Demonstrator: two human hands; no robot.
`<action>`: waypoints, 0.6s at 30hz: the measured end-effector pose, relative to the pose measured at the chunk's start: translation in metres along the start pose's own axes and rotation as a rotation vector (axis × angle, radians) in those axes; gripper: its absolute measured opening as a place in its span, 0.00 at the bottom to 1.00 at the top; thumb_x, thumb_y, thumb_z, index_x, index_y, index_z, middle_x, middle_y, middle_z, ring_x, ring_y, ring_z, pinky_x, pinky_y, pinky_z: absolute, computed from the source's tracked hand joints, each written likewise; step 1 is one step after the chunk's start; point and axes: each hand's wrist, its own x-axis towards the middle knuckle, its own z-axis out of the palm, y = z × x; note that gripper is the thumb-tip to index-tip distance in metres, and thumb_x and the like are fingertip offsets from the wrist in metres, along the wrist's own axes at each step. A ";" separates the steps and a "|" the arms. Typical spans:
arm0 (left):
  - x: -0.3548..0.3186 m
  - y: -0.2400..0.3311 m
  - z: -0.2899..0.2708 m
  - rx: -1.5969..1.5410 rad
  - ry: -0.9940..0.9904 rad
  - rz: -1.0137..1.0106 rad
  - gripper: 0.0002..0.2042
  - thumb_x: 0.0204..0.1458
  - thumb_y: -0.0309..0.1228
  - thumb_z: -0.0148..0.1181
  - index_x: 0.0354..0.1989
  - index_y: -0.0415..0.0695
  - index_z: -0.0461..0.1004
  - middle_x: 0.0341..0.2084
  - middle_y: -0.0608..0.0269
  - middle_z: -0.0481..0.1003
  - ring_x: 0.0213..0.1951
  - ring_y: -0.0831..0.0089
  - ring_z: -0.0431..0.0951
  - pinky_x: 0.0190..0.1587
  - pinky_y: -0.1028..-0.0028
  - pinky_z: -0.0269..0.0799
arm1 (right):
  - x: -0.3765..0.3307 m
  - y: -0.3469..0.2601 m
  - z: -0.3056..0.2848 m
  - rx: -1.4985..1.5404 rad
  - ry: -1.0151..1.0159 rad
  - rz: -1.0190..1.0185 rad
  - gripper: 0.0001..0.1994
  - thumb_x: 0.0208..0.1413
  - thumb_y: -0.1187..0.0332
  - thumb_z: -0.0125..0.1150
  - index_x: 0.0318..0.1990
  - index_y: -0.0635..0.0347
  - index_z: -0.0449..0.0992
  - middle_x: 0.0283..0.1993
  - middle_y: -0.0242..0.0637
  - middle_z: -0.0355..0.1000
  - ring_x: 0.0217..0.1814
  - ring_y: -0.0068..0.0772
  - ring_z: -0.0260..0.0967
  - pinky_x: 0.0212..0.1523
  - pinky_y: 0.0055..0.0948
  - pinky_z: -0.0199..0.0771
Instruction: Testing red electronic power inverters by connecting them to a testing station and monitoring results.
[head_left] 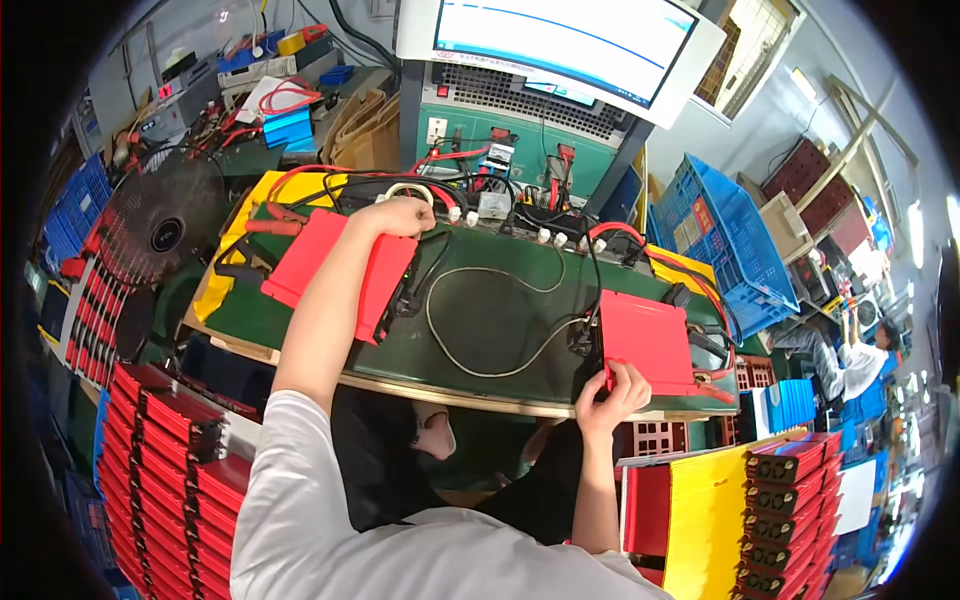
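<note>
A red flat metal-cased unit (312, 258) lies at the left of the green worktable (480, 340), partly under my left forearm. My left hand (402, 216) reaches over its far edge, fingers closed beside a white looped cable (412, 187) and white plugs; what they pinch is hidden. A second red unit (646, 342) lies at the right. At its near left corner is my right hand (617, 394), fingers curled in against the casing's end; anything between them is too small to tell. Red clamps (275, 227) and cables join the units' outer ends.
A thin grey cable (432, 318) loops across the table middle. Behind stand a test rack (590, 160) and a monitor (565, 45). Stacked red units flank me at left (170, 480) and right (790, 520). A fan (165, 235) and blue crate (715, 250) stand beside. A person (860, 360) sits far right.
</note>
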 end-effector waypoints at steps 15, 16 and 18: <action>-0.005 0.014 0.005 0.197 0.034 0.067 0.12 0.61 0.33 0.58 0.48 0.44 0.84 0.44 0.49 0.85 0.49 0.52 0.85 0.52 0.55 0.77 | 0.003 0.005 0.004 -0.064 0.030 -0.012 0.14 0.52 0.74 0.65 0.47 0.57 0.78 0.51 0.41 0.75 0.54 0.48 0.69 0.57 0.47 0.61; -0.005 0.013 0.005 0.206 0.032 0.065 0.12 0.61 0.33 0.58 0.48 0.44 0.84 0.44 0.49 0.85 0.50 0.51 0.85 0.53 0.56 0.77 | 0.003 0.004 0.005 -0.060 0.027 -0.006 0.13 0.52 0.74 0.65 0.47 0.57 0.78 0.51 0.41 0.75 0.54 0.48 0.69 0.58 0.47 0.61; -0.008 0.020 0.007 0.208 0.056 0.046 0.13 0.61 0.33 0.57 0.47 0.43 0.84 0.44 0.46 0.85 0.50 0.49 0.85 0.52 0.56 0.78 | 0.001 0.007 0.005 -0.072 0.018 -0.009 0.14 0.53 0.74 0.64 0.48 0.57 0.78 0.52 0.42 0.75 0.54 0.49 0.68 0.57 0.47 0.61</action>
